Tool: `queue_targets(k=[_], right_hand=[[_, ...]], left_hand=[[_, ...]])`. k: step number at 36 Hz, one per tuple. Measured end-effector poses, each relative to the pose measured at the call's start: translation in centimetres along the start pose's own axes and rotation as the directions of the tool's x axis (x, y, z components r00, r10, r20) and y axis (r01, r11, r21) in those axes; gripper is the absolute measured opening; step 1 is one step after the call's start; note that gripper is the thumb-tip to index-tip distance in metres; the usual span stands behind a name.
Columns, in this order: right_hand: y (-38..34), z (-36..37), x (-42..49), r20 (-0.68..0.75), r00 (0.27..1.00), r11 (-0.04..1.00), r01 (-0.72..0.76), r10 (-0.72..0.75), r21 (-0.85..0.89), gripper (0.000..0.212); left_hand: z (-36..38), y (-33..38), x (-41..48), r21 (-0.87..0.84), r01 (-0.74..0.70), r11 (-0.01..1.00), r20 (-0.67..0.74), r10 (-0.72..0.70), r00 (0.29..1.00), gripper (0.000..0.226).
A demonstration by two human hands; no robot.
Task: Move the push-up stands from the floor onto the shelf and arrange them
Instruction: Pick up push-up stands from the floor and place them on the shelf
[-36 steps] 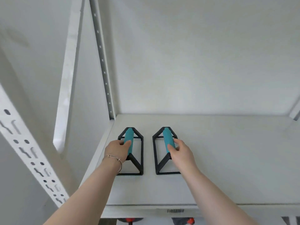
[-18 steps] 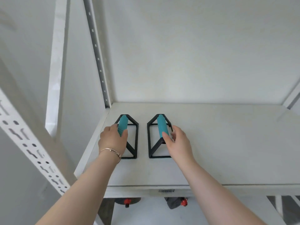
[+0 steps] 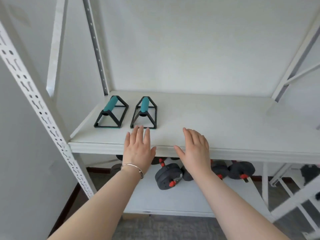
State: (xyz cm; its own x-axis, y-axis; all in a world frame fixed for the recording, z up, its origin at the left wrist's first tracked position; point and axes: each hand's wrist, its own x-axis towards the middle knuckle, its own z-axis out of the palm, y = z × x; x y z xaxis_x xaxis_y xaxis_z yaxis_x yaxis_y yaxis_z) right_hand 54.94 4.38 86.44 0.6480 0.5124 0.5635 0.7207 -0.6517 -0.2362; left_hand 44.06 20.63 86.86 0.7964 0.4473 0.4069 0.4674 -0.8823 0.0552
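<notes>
Both arms reach forward, palms down. The left hand (image 3: 138, 149) and right hand (image 3: 194, 149) are spread flat, fingers extended, each grip empty.

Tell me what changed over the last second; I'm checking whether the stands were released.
Both hands let go and drew back toward the person: the left hand and right hand now hover open near the front edge of the white shelf board. The left black-framed, teal-gripped push-up stand and the right one stay side by side at the shelf's left end, apart from each other.
</notes>
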Motion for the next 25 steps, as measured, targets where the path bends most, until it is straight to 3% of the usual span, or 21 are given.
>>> queue_targets(k=[6, 9, 12, 17, 25], right_hand=[[5.4, -1.9, -8.3, 0.029, 0.999, 0.999, 0.024, -0.025, 0.032, 0.064], [8.0, -1.7, -12.7, 0.098, 0.995, 0.998, 0.000, -0.007, 0.064, 0.065], [10.2, -1.0, -17.1, 0.223, 0.974, 0.995, -0.055, 0.036, 0.081, 0.065], [12.8, 1.1, -25.2, 0.407, 0.905, 0.981, -0.171, 0.121, 0.088, 0.066], [14.9, 9.1, -39.4, 0.719, 0.662, 0.941, -0.336, 0.211, 0.034, 0.067]], left_hand=[[1.7, 6.7, -7.5, 0.003, 0.011, 1.000, 0.095, -0.012, 0.995, 0.070], [3.4, 9.2, -11.3, -0.026, 0.047, 0.999, 0.137, -0.043, 0.990, 0.070], [5.9, 10.6, -15.0, -0.058, 0.113, 0.992, 0.269, -0.093, 0.959, 0.071], [10.7, 11.1, -21.2, -0.112, 0.285, 0.952, 0.488, -0.197, 0.850, 0.070], [22.1, 10.3, -28.7, -0.085, 0.520, 0.850, 0.748, -0.290, 0.597, 0.069]])
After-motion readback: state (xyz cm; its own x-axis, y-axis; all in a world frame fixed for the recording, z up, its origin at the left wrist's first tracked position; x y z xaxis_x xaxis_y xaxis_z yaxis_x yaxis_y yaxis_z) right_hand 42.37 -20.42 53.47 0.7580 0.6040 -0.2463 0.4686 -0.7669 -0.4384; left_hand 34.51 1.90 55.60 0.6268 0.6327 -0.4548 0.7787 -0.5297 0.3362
